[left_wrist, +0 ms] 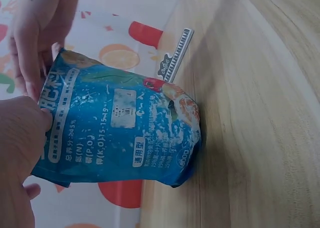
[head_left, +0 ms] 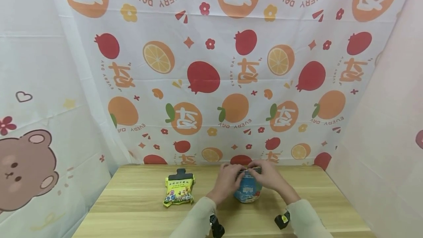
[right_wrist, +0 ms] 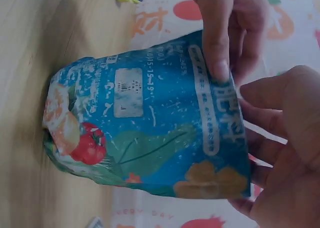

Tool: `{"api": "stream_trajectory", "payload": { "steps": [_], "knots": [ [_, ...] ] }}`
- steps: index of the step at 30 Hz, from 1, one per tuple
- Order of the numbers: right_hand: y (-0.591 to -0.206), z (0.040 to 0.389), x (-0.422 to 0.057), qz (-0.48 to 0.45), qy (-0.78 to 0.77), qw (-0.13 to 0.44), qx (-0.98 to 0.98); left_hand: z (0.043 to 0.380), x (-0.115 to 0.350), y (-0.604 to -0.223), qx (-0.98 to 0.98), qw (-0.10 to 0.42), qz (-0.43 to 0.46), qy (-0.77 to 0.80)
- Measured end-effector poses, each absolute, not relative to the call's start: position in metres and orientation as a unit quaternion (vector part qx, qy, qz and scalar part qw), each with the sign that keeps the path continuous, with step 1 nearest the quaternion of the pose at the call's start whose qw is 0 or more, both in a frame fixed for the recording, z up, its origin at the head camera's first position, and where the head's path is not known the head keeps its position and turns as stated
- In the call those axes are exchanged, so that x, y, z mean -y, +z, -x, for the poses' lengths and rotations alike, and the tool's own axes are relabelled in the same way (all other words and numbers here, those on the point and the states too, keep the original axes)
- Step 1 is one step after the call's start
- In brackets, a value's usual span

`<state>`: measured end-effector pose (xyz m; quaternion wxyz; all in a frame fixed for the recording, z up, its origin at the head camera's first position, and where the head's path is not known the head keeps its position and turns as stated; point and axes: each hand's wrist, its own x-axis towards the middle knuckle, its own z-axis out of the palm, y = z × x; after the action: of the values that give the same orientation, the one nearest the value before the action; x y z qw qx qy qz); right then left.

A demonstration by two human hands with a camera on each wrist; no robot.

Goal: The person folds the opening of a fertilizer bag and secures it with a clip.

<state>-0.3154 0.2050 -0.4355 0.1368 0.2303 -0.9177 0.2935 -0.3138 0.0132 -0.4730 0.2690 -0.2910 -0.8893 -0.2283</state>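
Observation:
A blue fertilizer bag (head_left: 248, 190) with a white label and printed vegetables stands upright on the wooden table, its top edge between both hands. My left hand (head_left: 227, 180) pinches the top at its left side; in the right wrist view the left thumb (right_wrist: 220, 63) lies on the front face, with other fingers behind. At the right side of the top, my right hand (head_left: 269, 175) holds the edge. Its fingers (right_wrist: 270, 150) reach behind the bag, partly hidden by it, and its thumb (right_wrist: 262, 94) points toward the left hand.
To the left on the table (head_left: 132, 201) lies a yellow-green bag (head_left: 179, 191), with a black clip (head_left: 181, 174) across its top. A black-and-white striped strip (left_wrist: 177, 55) shows past the blue bag in the left wrist view. A fruit-print curtain (head_left: 205, 76) hangs along the back edge.

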Motion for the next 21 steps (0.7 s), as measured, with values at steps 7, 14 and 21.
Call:
{"api": "stream_trajectory", "payload": {
  "steps": [7,14,21],
  "knots": [
    [-0.433,0.309,-0.194,-0.248,0.181,0.168,0.937,0.316,-0.016,-0.474,0.894,0.268,0.294,-0.206],
    [-0.438,0.308,-0.194,-0.259,0.109,0.196,0.94,0.315,-0.023,-0.473,0.891,0.321,0.307,-0.099],
    [-0.441,0.307,-0.195,-0.285,0.028,0.223,0.932,0.316,-0.028,-0.473,0.898,0.318,0.303,-0.019]
  ]
}}
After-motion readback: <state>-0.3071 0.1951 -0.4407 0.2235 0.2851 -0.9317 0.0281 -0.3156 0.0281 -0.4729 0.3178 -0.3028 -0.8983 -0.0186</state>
